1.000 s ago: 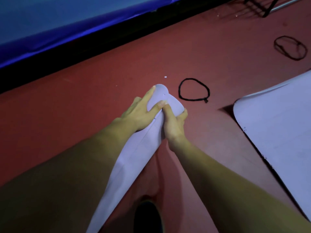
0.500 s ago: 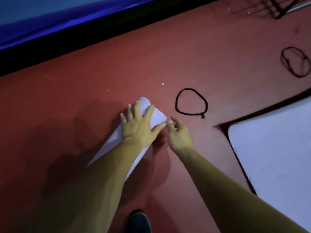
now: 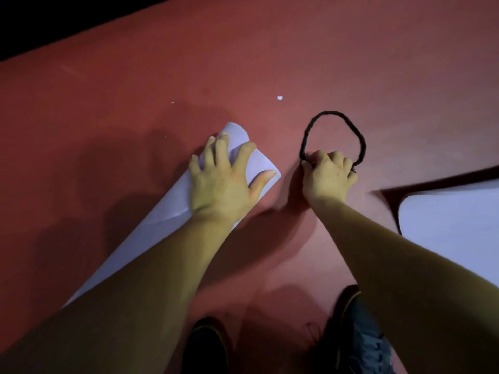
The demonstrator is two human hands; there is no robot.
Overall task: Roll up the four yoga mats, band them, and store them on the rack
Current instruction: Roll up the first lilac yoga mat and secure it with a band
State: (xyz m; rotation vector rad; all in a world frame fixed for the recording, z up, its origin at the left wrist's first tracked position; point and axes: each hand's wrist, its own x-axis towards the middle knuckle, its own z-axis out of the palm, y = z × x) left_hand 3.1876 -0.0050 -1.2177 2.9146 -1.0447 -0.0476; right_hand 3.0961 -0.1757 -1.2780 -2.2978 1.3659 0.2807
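At floor level, right of centre, the right hand (image 3: 326, 176) is seen knuckles-up, fingers curled over the near arc of the black band (image 3: 361, 141). That arc is hidden under the fingers, so the hold is read as closed on the band, though not confirmed from below. The rest of the loop lies flat on the red floor (image 3: 297, 63), bulging away from the hand.

The left hand (image 3: 221, 182) is laid flat, fingers spread and straight, pressed onto the far end of the rolled lavender yoga mat (image 3: 162, 220); nothing is gripped by it. The roll's long axis is noted running from that pinned end down and leftward, passing under the left forearm.

The band lies to the right of the pinned end, near it but apart, with bare floor between.

Judgement: the band is to be carried leftward and slipped over that nearest end, which would have to be lifted or released by the left hand for the loop to pass.

An unrolled mat (image 3: 453, 220) is noted at the right edge, well apart.
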